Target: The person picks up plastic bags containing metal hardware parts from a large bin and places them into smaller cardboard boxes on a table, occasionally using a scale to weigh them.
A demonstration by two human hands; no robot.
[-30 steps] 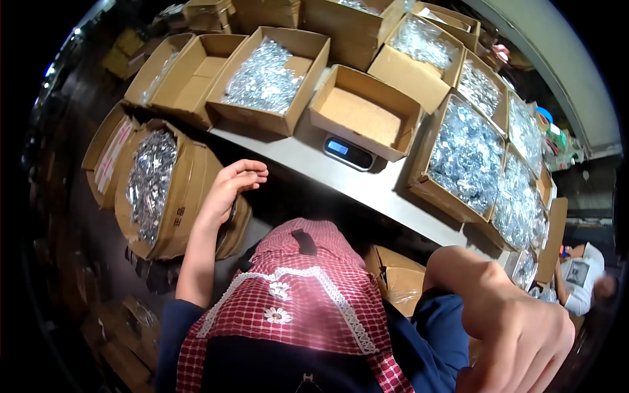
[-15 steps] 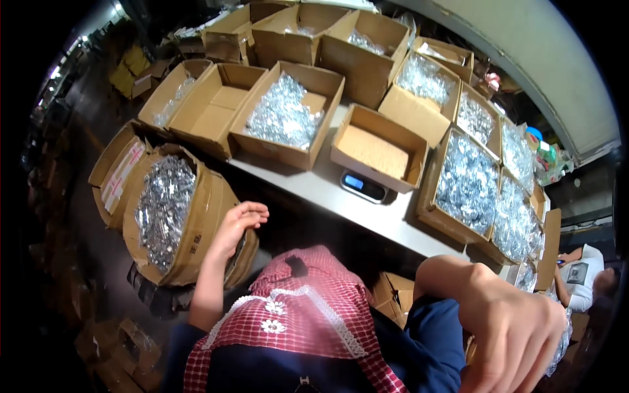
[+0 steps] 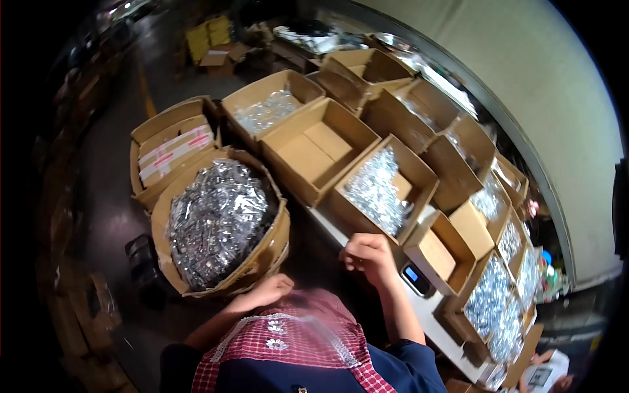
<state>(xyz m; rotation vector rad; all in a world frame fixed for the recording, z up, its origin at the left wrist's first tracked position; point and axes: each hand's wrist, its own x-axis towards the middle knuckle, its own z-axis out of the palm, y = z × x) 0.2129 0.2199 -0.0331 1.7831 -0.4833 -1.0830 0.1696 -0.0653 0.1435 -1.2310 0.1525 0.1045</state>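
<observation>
My left hand (image 3: 272, 289) is held low over my checked apron, close to the front of a big round-sided carton (image 3: 278, 242). Its fingers are curled in, and nothing shows in them. That carton is heaped with shiny silver packets (image 3: 216, 219). My right hand (image 3: 368, 255) is raised at the table edge, its fingers bent and pinched together. Whatever it may hold is too small or hidden to make out. Just beyond it stands a box partly filled with clear glittering packets (image 3: 377, 190). A small box (image 3: 440, 252) rests on a digital scale (image 3: 415, 278) to its right.
An open carton (image 3: 314, 147) with a bare bottom stands beside a box of clear bags (image 3: 265, 111). Taped cardboard (image 3: 173, 154) lies behind the big carton. More boxes of silver packets (image 3: 488, 298) line the right side. Another person (image 3: 550, 373) is at the lower right.
My view has swung left. My right hand has come from the far right to the middle, in front of the boxes. My left hand has drawn down and its fingers have curled.
</observation>
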